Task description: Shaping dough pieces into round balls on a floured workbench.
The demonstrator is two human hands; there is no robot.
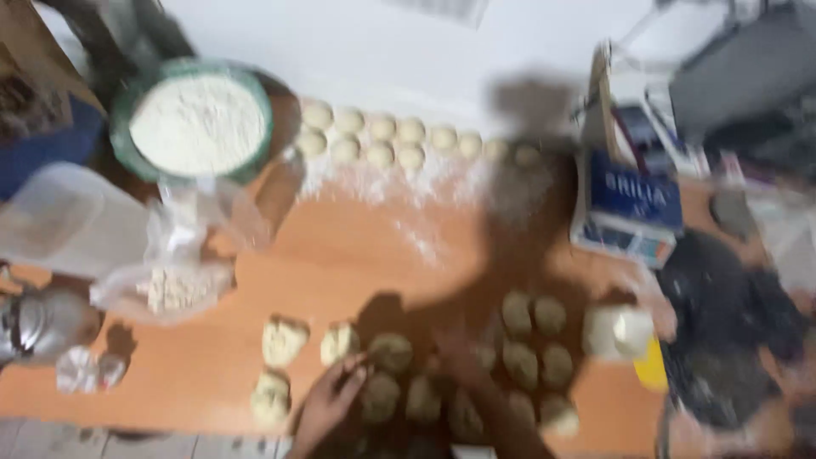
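Left hand: the left hand (327,406) lay low on the wooden table (357,246), fingers curled loosely about a dough ball (380,396); blur hid whether it truly gripped.
Right hand: the right hand (463,361) sat just beside it among the dough pieces; how far open it was could not be told.
Risk: the balls lay packed and touching between the hands, so a pressing palm could likely have fused two together; the nearest rough lumps (272,398) sat close to the table edge and might have been nudged off.
Dough look: pale, soft, unevenly rounded; the lumps left of the hands looked ragged.
Beyond the hands: a dusting of flour (408,191), then rows of smoother balls (399,140).
Far left: a bowl of flour (200,119), a plastic bag (174,285).
Far right: a blue box (633,200).
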